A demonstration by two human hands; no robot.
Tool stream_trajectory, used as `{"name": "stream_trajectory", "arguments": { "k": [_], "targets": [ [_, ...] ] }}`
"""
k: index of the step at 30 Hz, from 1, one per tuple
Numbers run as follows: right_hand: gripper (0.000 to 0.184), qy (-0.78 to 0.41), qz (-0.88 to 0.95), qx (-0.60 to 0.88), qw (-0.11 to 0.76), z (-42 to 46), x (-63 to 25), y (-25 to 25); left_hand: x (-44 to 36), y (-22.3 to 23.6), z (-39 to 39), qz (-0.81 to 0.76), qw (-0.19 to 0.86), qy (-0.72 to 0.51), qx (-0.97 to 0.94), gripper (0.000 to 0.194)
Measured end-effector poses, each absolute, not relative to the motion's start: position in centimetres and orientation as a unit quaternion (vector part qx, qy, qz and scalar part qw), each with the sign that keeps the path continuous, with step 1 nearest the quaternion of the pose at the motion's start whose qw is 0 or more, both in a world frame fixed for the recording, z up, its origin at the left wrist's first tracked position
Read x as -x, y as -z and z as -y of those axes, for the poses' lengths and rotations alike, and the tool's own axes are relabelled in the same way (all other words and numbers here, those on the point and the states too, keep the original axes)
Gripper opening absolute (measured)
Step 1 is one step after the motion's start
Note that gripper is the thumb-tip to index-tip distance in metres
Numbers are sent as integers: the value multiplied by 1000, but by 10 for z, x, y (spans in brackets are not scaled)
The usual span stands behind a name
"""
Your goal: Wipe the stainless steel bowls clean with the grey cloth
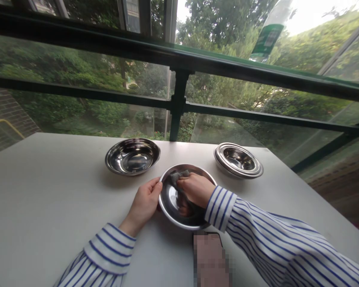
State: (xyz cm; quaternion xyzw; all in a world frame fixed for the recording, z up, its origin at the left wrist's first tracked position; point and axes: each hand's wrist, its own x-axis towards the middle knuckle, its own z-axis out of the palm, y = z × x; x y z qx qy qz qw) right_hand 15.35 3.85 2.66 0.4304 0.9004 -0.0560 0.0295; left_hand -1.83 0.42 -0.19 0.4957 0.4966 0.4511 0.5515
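A shiny metal bowl [173, 221] is in front of me in the middle of the table. My left hand [145, 201] grips its left rim, thumb on the edge and the other fingers partly hidden beneath. Inside the bowl, my right hand [197, 189] is closed on a grey cloth [177, 176], pressed against the inner wall near the far left rim. Part of the cloth is hidden under the fingers.
Another metal bowl [133, 157] stands at the back left, and a stack of metal bowls [239, 160] at the back right. A blurred, phone-like pinkish object [211, 259] lies near me on the white table [48, 207]. A plastic bottle [267, 40] is by the green railing [107, 42].
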Motion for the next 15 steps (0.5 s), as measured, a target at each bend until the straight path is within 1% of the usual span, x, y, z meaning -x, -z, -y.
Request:
{"name": "stream_trajectory", "arguments": {
  "k": [3, 6, 11, 15],
  "targets": [
    [19, 43, -887, -458, 35, -42, -162, -27, 16, 2, -4, -489, 557, -457, -491, 37],
    [20, 42, -889, -455, 38, -41, -153, -26, 15, 3, -4, -485, 561, -455, -493, 37],
    [19, 63, -917, -391, 53, -26, -132, -28, 15, 5, -4, -495, 536, -467, -499, 34],
    [21, 92, -931, -344, 81, -10, -148, -35, 15, 7, -4, -493, 528, -474, -504, 33]
  ]
}}
